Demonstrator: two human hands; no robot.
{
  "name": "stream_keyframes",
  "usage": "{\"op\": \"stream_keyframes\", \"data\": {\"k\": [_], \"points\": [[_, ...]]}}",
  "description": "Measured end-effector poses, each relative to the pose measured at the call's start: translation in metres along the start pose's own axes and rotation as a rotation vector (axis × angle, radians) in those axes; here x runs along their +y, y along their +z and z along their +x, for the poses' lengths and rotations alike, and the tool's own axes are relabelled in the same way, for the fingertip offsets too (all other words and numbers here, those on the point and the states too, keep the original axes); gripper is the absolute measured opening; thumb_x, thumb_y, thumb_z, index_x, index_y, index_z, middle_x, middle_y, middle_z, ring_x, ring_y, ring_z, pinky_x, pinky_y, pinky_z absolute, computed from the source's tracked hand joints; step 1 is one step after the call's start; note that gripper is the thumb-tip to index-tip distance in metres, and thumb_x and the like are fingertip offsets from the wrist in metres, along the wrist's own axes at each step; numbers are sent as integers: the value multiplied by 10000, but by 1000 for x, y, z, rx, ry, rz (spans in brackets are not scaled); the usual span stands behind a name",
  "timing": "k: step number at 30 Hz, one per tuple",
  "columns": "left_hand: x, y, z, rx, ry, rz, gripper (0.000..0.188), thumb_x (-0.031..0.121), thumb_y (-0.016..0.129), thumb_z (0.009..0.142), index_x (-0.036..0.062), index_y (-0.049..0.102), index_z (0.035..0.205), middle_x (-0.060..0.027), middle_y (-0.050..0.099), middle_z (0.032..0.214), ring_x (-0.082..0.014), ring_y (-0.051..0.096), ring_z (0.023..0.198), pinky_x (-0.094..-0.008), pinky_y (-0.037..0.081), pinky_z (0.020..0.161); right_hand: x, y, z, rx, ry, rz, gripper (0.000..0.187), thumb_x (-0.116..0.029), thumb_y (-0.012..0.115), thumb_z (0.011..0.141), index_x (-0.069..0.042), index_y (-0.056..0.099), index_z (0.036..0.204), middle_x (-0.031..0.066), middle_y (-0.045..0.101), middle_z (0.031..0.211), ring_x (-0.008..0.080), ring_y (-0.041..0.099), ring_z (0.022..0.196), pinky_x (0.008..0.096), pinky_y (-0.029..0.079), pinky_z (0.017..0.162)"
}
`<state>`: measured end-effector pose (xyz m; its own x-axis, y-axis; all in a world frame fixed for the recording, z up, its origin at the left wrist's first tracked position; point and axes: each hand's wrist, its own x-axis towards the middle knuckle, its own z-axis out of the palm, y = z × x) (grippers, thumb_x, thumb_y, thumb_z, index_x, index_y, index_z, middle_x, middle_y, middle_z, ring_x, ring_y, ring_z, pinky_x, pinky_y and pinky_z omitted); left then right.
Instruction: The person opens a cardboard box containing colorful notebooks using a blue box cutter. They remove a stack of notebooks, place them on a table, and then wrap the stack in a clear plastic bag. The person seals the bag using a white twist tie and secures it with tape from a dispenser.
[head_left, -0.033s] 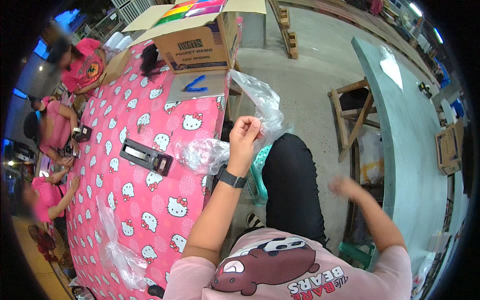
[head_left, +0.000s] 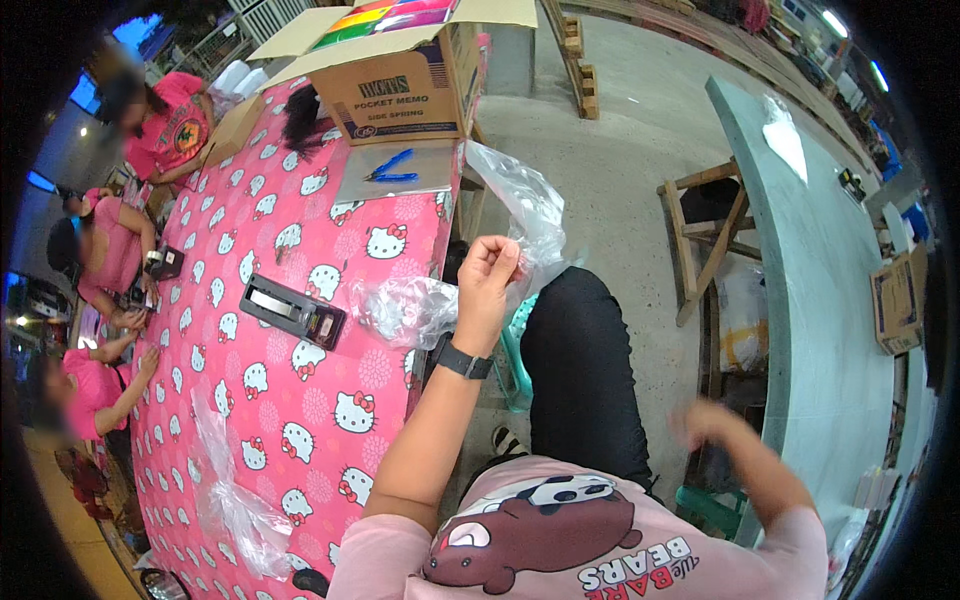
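Beyond the edge of the pink-covered table, my left hand [head_left: 488, 275] is closed in a pinch on a clear plastic bag [head_left: 533, 205]. The bag's film rises above the fingers, and some hangs beneath them. A crumpled clear plastic bag [head_left: 405, 310] lies at the table edge beside my left wrist; I cannot tell whether it joins the held one. My right hand [head_left: 708, 424] is off to the right, over the floor and apart from the bag. Motion smears its fingers. A black tape sealer [head_left: 292, 312] rests on the table left of my left hand.
An open cardboard box [head_left: 395, 95] with colourful packs stands at the table's far end. Blue snips [head_left: 392, 168] lie before it. Another clear bag [head_left: 240, 500] lies near left. Coworkers in pink [head_left: 100, 395] sit along the left. A grey-green table [head_left: 800, 300] stands right.
My right hand has moved a little nearer to my body and slightly right. My left hand keeps its pinch on the bag in nearly the same place.
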<state>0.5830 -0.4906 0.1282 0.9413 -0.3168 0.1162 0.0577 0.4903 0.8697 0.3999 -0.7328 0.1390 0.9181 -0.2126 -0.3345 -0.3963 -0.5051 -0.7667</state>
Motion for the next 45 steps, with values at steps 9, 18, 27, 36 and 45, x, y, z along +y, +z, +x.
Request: {"op": "stream_keyframes", "data": {"k": [9,18,27,36,45], "points": [[-4,-8,-16,9,-2,-40,126,194,536,861,74,497,866,10,512,741,-77,470,660,-225,386,629,65,66,-152,-180,784,616,237,-293,488,870,-63,507,921,45,554,849,145,524,760,282,428,695],[2,-18,-28,92,15,-65,118,191,541,858,81,498,866,12,517,738,-80,474,649,-235,397,638,63,83,-147,-140,802,742,281,-313,481,866,-58,495,986,65,558,899,177,534,789,305,432,714],[0,-17,-33,80,22,-57,135,199,553,851,77,499,873,10,522,745,-77,475,652,-231,396,636,68,86,-154,-145,841,766,336,-333,474,863,-54,484,1050,86,562,950,209,544,817,328,435,732],[0,-17,-36,76,38,-58,167,225,559,849,68,505,862,16,529,746,-55,481,653,-198,394,622,72,88,-163,-154,902,773,396,-353,467,859,-50,472,1114,106,567,1000,241,554,846,350,439,750],[-2,-20,-37,86,30,-64,171,229,560,849,68,505,864,17,526,747,-53,476,653,-197,391,621,81,85,-181,-195,998,761,459,-373,460,856,-45,461,1178,127,571,1050,272,565,875,373,442,768]]}}
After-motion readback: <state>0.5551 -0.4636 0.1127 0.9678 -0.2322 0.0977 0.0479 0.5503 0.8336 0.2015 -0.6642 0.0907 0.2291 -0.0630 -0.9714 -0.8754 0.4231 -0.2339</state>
